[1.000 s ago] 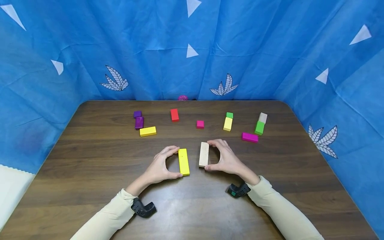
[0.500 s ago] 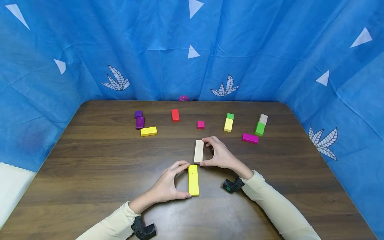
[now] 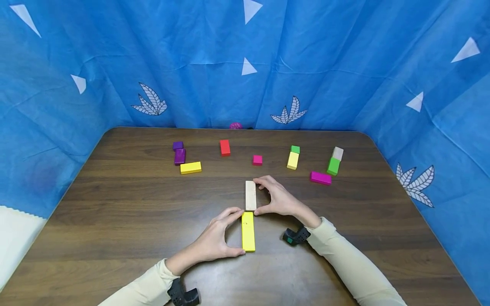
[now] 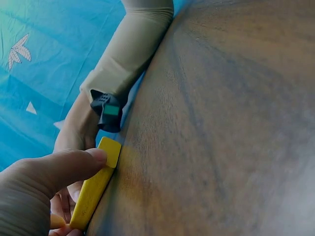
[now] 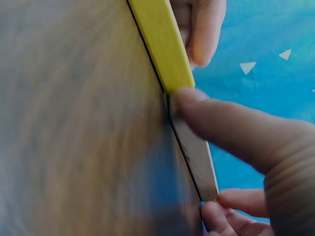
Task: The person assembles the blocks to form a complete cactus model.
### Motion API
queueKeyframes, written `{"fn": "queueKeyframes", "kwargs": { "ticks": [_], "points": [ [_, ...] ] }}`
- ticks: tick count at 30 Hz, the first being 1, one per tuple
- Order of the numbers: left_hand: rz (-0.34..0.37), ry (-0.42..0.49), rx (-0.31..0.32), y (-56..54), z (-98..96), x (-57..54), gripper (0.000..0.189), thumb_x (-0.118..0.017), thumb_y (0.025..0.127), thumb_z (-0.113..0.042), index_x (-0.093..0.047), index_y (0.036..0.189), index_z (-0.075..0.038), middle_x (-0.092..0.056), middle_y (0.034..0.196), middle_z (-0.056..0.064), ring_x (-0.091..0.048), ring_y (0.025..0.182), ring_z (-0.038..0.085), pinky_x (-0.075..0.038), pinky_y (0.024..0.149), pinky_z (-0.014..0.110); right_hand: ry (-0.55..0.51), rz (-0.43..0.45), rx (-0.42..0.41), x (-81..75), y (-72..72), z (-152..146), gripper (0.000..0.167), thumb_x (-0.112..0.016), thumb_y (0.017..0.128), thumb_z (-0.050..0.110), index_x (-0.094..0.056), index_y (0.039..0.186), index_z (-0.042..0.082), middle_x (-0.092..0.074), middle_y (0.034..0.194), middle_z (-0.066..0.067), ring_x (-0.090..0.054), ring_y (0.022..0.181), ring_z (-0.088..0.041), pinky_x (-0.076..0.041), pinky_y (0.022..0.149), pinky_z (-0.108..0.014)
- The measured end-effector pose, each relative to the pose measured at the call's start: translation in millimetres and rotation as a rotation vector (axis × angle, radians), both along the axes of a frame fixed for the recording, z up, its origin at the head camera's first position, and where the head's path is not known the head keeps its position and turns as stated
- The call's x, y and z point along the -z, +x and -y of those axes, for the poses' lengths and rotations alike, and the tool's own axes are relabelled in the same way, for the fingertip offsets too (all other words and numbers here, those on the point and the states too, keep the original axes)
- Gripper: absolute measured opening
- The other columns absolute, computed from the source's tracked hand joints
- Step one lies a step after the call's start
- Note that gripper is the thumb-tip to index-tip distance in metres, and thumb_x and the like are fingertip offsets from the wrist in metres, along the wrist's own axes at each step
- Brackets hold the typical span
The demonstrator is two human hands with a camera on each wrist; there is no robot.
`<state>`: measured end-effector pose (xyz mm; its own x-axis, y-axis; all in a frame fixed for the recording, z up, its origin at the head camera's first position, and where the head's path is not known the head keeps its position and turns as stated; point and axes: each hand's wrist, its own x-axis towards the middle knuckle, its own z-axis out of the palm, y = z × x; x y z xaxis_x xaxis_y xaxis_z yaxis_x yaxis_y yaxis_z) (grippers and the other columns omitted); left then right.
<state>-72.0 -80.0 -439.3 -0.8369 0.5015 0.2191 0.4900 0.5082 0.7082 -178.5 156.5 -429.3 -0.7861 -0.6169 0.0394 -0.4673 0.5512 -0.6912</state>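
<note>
In the head view, a long yellow block (image 3: 248, 231) lies flat on the wooden table (image 3: 134, 221), its length pointing away from me. My left hand (image 3: 214, 240) grips it by its two ends, thumb on the near end and fingertips on the far one. Straight beyond it lies a cream wooden block (image 3: 250, 195), which my right hand (image 3: 281, 199) holds the same way from the right side. The blocks stand end to end. In the right wrist view, my thumb (image 5: 221, 125) partly covers where they meet, so I cannot tell whether they touch.
Behind my hands, at left, are purple blocks (image 3: 180, 157) and a shorter yellow block (image 3: 190, 168). A red block (image 3: 225, 148) and a pink cube (image 3: 257, 160) lie mid-back. Pale yellow (image 3: 292, 160), green (image 3: 333, 166) and magenta (image 3: 320, 178) blocks lie at right.
From side by side, the yellow block has moved right and nearer, and the cream block left, so they now line up end to end. Both hands have kept their grips.
</note>
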Motion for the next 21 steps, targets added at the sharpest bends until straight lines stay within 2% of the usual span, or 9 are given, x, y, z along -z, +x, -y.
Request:
{"fn": "queueKeyframes", "kwargs": {
  "ticks": [7, 21],
  "points": [
    [-0.010, -0.003, 0.008, 0.0, 0.0, 0.3, 0.091, -0.091, 0.061, -0.028, -0.052, 0.138, 0.002, -0.053, 0.138, 0.009, -0.055, 0.125, 0.026, -0.049, 0.100, 0.047, -0.025, 0.027, -0.022, 1.7, -1.4, -2.4, 0.080, -0.082, 0.079, 0.028, -0.045, 0.145, 0.002, -0.050, 0.136, -0.012, -0.055, 0.116, -0.024, -0.047, 0.098, -0.043],
    [-0.034, 0.006, 0.024, -2.1, 1.0, 4.3, 0.089, -0.091, 0.063, -0.030, -0.054, 0.136, 0.002, -0.051, 0.135, 0.007, -0.054, 0.123, 0.021, -0.049, 0.100, 0.043, -0.013, -0.007, 0.008, 5.3, 2.4, 3.3, 0.079, -0.082, 0.079, 0.031, -0.047, 0.144, 0.004, -0.052, 0.135, -0.011, -0.054, 0.115, -0.022, -0.046, 0.099, -0.044]
  ]
}}
